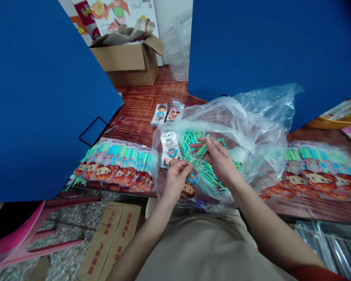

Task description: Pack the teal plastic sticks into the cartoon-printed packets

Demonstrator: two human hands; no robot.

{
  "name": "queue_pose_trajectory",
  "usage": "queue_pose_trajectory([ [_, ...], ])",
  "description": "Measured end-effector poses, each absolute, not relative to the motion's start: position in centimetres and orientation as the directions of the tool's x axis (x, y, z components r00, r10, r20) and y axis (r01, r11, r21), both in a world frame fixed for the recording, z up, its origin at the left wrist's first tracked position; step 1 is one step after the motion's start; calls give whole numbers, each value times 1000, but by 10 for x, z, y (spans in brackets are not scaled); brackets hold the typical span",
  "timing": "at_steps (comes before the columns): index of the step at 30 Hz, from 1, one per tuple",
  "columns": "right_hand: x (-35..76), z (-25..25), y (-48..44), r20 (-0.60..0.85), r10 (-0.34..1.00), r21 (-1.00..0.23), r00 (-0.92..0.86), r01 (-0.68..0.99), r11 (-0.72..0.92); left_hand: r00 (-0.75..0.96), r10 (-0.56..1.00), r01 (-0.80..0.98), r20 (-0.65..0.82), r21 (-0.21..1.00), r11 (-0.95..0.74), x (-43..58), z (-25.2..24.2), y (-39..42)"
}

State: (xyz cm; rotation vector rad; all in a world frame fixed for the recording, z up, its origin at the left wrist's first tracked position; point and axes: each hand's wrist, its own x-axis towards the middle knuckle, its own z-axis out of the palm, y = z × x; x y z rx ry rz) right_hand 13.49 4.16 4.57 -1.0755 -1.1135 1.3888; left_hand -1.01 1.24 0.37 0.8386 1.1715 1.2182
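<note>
1. I am sitting with both hands inside the clear plastic bag [251, 128], which is lying open on the wooden table [140, 105] right in front of me.
2. My right hand [220, 160] is closing thumb and fingers narrowly on a small bunch of green sticks [203, 150], holding them just above the loose pile [210, 173] in the bag.
3. My left hand [177, 177] is pinching what looks like a small clear packet [191, 166] with a cartoon card. Its opening is too blurred for me to tell apart.
4. The held sticks are lying slantwise. Their long axis is running from my left fingertips up and away to the right, near ends pointing at the packet.
5. Judging by the table, a good share is done. Filled packets are lying in an overlapping row on the left [117, 168] and another on the right [316, 171], with two more packets [166, 113] farther off.
6. Plenty seems left: the pile of loose sticks is sitting unpacked in the bag.
</note>
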Motion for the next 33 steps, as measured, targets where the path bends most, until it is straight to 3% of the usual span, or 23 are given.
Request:
queue_pose_trajectory([
  [4, 131, 41, 38, 60, 985, -998, -159, 9, 62, -38, 977, -291, -210, 938, 191, -11, 7, 10],
  [8, 130, 34, 33, 63, 970, -991, -235, 96, 88, -26, 963, -306, -267, 920, 247, -17, 5, 5],
  [11, 140, 27, 42, 74, 987, -986, -144, 136, 94, -70, 952, -315, -298, 912, 262, -24, 2, 2],
  [13, 151, 23, 56, 104, 993, -954, -58, 276, 116, -95, 946, -316, -310, 911, 267, -28, 1, 2],
  [14, 156, 21, 65, 121, 992, -892, -32, 434, 123, -103, 944, -316, -314, 910, 268, -30, 1, 1],
  [16, 163, 18, 84, 66, 996, -629, -66, 772, 93, -113, 941, -322, -320, 907, 270, -34, 3, 2],
  [18, 162, 14, 102, -21, 996, -407, -89, 911, 73, -136, 938, -344, -320, 903, 258, -36, 5, 2],
  [26, 127, -8, 150, -164, 985, -198, -46, 980, 13, -148, 929, -377, -339, 888, 264, -41, 7, 3],
  [33, 135, -6, 156, -157, 984, -182, -88, 982, 58, -158, 927, -396, -341, 882, 257, -45, 5, 5],
])
